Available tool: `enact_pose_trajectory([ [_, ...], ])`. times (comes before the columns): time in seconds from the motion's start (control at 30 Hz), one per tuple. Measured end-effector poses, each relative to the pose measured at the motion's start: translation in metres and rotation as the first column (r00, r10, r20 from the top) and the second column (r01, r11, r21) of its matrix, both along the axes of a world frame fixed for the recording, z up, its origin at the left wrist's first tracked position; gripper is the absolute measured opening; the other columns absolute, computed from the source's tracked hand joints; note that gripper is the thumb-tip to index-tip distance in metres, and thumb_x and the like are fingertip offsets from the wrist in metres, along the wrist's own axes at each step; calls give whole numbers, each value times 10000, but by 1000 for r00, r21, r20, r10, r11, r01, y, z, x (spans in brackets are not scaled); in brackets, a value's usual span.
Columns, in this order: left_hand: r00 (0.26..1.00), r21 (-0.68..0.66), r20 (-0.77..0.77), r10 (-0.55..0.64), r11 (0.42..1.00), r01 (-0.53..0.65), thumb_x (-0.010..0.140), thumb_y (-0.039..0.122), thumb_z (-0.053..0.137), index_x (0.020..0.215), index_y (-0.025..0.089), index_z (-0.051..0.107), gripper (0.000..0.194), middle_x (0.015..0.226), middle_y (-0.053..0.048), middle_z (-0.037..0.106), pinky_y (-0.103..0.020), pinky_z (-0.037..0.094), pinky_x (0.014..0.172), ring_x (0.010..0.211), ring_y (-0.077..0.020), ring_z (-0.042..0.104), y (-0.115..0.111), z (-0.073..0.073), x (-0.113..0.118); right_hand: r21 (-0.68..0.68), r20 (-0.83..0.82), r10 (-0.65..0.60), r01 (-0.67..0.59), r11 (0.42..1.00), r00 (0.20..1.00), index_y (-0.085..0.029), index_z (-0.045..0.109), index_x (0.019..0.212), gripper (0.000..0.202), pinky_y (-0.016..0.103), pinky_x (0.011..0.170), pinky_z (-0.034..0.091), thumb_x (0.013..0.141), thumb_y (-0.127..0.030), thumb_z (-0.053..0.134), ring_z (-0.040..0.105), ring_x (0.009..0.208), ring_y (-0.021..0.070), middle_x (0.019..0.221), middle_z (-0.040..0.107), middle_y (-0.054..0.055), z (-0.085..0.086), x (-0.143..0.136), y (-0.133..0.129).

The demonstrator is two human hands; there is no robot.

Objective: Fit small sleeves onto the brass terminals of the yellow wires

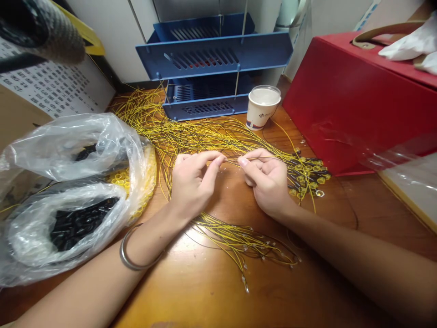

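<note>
My left hand (195,180) pinches a thin wire (232,160) between thumb and forefinger. A short way to the right, my right hand (264,180) is closed on the same wire, which spans the gap between my fingertips. Behind both hands spreads a big tangle of yellow and black wires (191,136). Its right ends carry black sleeves and yellow hexagonal caps (309,173). Nearer to me lies a smaller bundle of yellow and black wires (225,232), with small clear tips at its right end.
At left, clear plastic bags (131,182) hold black sleeves (82,223) and yellow hexagonal pieces (121,180). A blue tiered rack (215,57) stands at the back, beside a paper cup (262,109). A red box (362,100) takes up the right side of the wooden table (191,296).
</note>
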State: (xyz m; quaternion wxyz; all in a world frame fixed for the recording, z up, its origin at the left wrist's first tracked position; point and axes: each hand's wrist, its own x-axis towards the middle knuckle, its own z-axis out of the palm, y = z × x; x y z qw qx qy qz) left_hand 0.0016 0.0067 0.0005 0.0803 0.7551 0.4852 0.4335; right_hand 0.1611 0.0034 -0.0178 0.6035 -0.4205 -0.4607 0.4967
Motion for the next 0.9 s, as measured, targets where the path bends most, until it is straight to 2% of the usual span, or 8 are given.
enact_pose_trajectory([
  [0.27,998,53,-51,-44,997,47,888,247,686,991,250,724,110,770,39,752,-332,411,749,576,-119,568,1,-4,0,7,8,11,-11,1000,1000,-186,546,749,265,247,446,137,790,-365,737,235,420,48,454,351,-100,1,0,0],
  [0.53,996,87,-28,-90,992,92,899,243,687,937,241,717,48,737,50,736,-337,386,726,546,-105,538,-1,-1,0,8,2,18,-18,1000,1000,-181,547,746,235,238,438,141,790,-328,725,234,413,43,445,354,-104,3,0,-1],
  [0.9,998,116,-25,-65,991,67,917,234,660,858,216,699,74,688,66,706,-320,371,706,544,-93,529,0,-2,2,13,31,13,-13,1000,999,-177,546,754,212,239,434,134,800,-315,700,232,414,43,451,352,-105,3,-1,-1],
])
